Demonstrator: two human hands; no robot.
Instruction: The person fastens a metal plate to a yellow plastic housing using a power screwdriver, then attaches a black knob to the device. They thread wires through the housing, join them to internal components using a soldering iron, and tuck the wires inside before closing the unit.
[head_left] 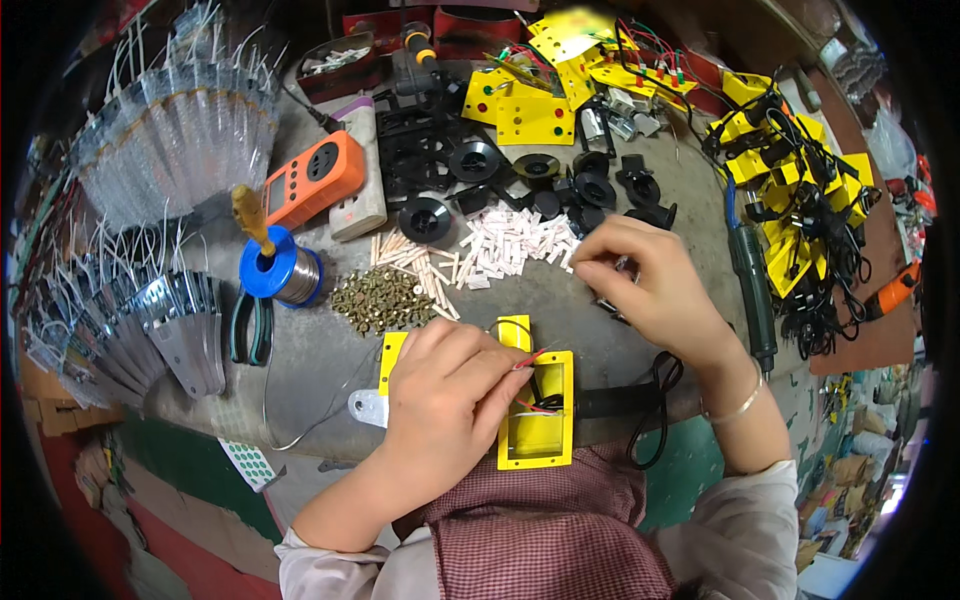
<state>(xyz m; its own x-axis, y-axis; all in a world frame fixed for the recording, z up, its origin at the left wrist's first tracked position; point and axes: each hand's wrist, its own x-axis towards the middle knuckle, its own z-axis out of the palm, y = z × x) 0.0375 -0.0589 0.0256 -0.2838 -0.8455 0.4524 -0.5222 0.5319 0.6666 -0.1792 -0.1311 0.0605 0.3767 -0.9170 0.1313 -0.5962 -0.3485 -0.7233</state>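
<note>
My left hand is closed, thumb and forefinger pinching a thin red wire above an open yellow metal box. A black cable enters the box from the right, and more wire shows inside. Part of a yellow plate and a rounded metal tab stick out beside the left hand. My right hand is bent closed at the right edge of a heap of small white pieces. Small shiny bits show by its fingers; what they grip is hidden.
Brassy small parts, pale sticks, black round fittings and an orange meter lie beyond my hands. At left are a blue solder spool, pliers and metal strips. A green-handled tool and yellow boxes lie right.
</note>
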